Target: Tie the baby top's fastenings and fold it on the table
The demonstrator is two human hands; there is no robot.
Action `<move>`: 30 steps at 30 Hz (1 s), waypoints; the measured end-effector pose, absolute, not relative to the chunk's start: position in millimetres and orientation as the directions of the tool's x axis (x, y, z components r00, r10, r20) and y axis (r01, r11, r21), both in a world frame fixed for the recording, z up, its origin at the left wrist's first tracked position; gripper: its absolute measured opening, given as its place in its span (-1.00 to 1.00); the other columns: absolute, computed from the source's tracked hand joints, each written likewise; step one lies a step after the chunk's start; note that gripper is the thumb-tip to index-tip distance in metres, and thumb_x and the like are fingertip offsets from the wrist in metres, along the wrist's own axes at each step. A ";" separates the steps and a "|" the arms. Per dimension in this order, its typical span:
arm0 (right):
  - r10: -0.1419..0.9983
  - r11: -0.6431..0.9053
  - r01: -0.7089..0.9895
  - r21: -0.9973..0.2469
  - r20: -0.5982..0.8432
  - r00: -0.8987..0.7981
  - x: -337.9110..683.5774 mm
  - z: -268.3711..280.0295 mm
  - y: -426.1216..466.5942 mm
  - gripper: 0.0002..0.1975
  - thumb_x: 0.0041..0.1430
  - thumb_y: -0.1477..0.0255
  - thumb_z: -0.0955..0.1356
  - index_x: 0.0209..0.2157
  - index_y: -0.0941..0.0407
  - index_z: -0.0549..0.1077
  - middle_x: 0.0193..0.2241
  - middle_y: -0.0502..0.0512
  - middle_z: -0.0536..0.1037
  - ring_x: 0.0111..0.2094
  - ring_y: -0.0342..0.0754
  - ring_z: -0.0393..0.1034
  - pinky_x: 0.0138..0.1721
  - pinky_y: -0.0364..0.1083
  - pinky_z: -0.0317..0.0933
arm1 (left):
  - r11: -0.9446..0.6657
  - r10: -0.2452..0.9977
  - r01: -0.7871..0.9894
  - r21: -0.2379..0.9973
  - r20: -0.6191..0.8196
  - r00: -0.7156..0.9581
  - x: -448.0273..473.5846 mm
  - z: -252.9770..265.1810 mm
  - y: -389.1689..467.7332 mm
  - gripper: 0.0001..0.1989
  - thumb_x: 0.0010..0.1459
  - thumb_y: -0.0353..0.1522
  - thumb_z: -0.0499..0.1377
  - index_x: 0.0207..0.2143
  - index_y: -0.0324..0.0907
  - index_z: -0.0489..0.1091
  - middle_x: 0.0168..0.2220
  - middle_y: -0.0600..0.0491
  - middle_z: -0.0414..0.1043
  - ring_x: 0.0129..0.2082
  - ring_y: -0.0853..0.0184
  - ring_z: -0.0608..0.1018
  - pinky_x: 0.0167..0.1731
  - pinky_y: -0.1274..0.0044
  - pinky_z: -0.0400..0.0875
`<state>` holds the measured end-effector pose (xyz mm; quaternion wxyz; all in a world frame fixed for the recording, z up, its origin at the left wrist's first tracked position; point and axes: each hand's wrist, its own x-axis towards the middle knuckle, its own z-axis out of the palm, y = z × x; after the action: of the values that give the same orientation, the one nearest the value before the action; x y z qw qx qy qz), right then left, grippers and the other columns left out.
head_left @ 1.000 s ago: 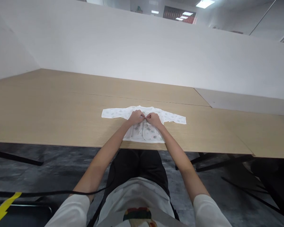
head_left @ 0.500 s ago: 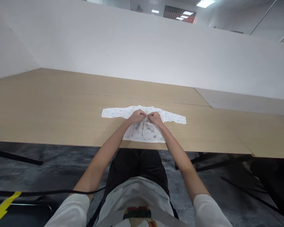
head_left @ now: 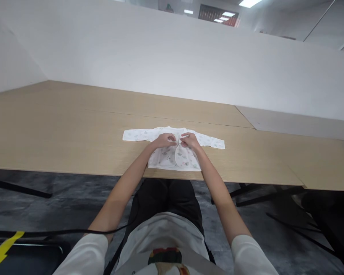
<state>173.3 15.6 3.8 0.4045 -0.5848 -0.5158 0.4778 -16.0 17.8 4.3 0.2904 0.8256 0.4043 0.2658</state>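
A small white baby shirt (head_left: 186, 156) with a scattered print lies spread on the table, its sleeves stretched to both sides and its front flaps meeting along the middle. Over the left part of the chest is my left hand (head_left: 165, 140); its thumb and fingers are curved, with a gap between them. My right hand (head_left: 190, 140) is just across the front opening, fingers apart above the cloth. The fingertips of both hands are close to the front edge of the flaps. Whether they touch the fabric is hard to see.
The wooden table (head_left: 74, 137) runs across the view, its near edge just below the shirt's hem. Behind it rises a white partition (head_left: 160, 57). A black cable (head_left: 60, 232) crosses at lower left, near yellow tape (head_left: 5, 248).
Both hands were pinched together at the shirt's front opening. Now their fingers have come apart, and the right fingers have lifted slightly. The lower front edge of the flap curves more visibly.
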 end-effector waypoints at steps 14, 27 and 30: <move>0.890 0.064 0.510 -0.858 -0.182 -0.418 180.8 31.4 -9.9 -0.81 0.01 0.45 0.38 -0.61 0.21 0.44 -0.67 0.06 0.47 -0.66 -0.19 0.34 -0.62 -0.23 0.23 | -0.506 0.756 0.541 0.672 0.044 0.653 -13.2 5.5 13.3 -0.65 -0.06 -0.10 0.20 -0.49 -0.23 0.54 -0.58 0.10 0.43 -0.56 0.44 0.35 -0.50 0.59 0.17; 0.814 0.105 0.626 -0.773 -0.295 -0.500 176.9 36.3 -19.3 -0.90 -0.12 0.49 0.40 -0.62 0.21 0.46 -0.76 -0.05 0.35 -0.70 -0.25 0.19 -0.65 -0.24 0.07 | -0.474 0.718 0.544 0.692 -0.054 0.694 -17.1 10.0 15.2 -0.73 -0.10 -0.23 0.23 -0.42 -0.23 0.57 -0.54 0.09 0.47 -0.51 0.42 0.38 -0.47 0.60 0.17; 0.839 0.034 0.665 -0.747 -0.341 -0.425 173.7 37.9 -21.3 -0.85 -0.12 0.50 0.40 -0.68 0.21 0.41 -0.75 0.00 0.38 -0.68 -0.22 0.23 -0.66 -0.23 0.09 | -0.468 0.709 0.526 0.710 -0.054 0.703 -17.6 9.9 15.1 -0.73 -0.09 -0.23 0.23 -0.42 -0.24 0.57 -0.53 0.09 0.46 -0.50 0.42 0.38 -0.46 0.60 0.18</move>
<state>173.7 -21.3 37.9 0.0961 -0.5275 -0.7124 0.4528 -17.6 15.1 9.9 0.3648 0.8476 0.3645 0.1253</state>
